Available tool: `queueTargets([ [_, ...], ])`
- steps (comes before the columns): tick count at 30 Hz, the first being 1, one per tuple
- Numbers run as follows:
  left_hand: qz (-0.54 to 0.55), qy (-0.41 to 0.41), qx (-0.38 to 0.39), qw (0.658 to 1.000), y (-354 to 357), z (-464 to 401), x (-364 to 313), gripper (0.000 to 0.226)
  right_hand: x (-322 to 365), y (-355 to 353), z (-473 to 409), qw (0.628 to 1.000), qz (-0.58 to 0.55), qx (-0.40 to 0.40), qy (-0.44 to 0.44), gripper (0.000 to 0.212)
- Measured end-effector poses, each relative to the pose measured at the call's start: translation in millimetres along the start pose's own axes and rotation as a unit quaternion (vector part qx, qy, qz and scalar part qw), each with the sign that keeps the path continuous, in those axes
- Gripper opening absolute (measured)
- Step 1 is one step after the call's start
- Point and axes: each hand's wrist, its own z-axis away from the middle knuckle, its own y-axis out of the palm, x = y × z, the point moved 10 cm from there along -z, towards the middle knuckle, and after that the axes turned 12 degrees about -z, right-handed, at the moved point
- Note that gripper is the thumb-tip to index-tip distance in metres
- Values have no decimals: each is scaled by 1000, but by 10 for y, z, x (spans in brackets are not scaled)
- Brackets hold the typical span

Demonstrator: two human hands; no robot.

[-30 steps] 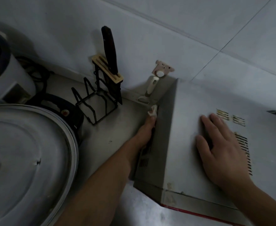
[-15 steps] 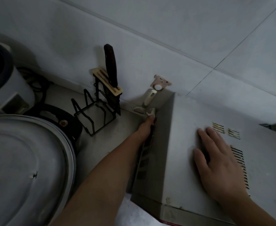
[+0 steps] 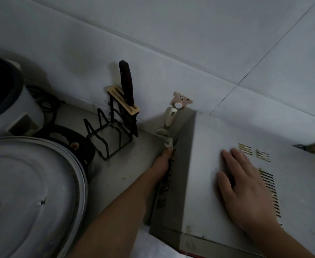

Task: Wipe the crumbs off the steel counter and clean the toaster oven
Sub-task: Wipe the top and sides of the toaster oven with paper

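The grey toaster oven (image 3: 208,183) fills the right half of the view, seen from above with vent slots on its top and left side. My left hand (image 3: 162,161) reaches along the oven's left side wall, near its back corner, and holds a small white cloth (image 3: 168,142) pressed against the vents. My right hand (image 3: 246,187) lies flat on the oven's top, fingers straight, beside the top vents. The steel counter (image 3: 123,164) runs between the oven and the pots.
A black wire knife rack (image 3: 113,135) with a dark-handled knife (image 3: 126,82) stands by the tiled wall. A peeler (image 3: 168,121) hangs from a bear-shaped hook (image 3: 180,100). A big steel lid (image 3: 32,192), a black pot (image 3: 73,144) and a white cooker (image 3: 7,103) crowd the left.
My left hand has slid farther back along the oven's side toward the wall with the cloth. My right hand has stayed flat on the top.
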Motion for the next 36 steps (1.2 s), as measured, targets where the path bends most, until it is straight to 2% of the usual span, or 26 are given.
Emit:
queueTargets([
  [5,-44,87,4,995,128,462,-429,44,-2,5,1,1000,1,2,-4,69],
  [8,-70,118,18,990,196,752,-524,70,6,-3,7,1000,-1,-3,-5,70],
  [11,-93,173,11,981,196,992,-585,60,9,-5,10,1000,1,-5,-6,69],
  [12,-88,184,25,979,225,1017,-567,64,6,0,9,1000,2,-3,-5,69],
  [14,-74,221,42,972,241,1007,-565,86,-1,5,3,1000,0,0,-5,70],
  [15,-88,228,41,969,237,962,-563,85,-2,8,3,1000,0,2,-5,70],
  [17,-65,203,87,973,316,868,-540,55,-2,11,4,1000,1,5,-4,70],
  [18,-55,203,83,974,305,834,-548,45,0,6,4,1000,0,4,-3,70],
  [20,-44,187,60,980,259,764,-537,44,1,-1,4,1000,1,2,-1,70],
  [23,-3,112,27,993,143,504,-299,35,1,11,-6,1000,6,7,1,69],
  [26,18,13,16,1000,76,265,-35,37,-7,9,-18,1000,4,8,0,69],
  [28,19,-17,8,1000,21,107,100,46,-3,13,-11,1000,2,7,0,69],
  [33,24,-48,-15,998,-14,-27,223,49,-4,2,-9,1000,-2,0,-4,68],
  [36,23,-32,-11,999,-13,50,163,56,4,-1,-7,1000,-1,0,-4,68],
])
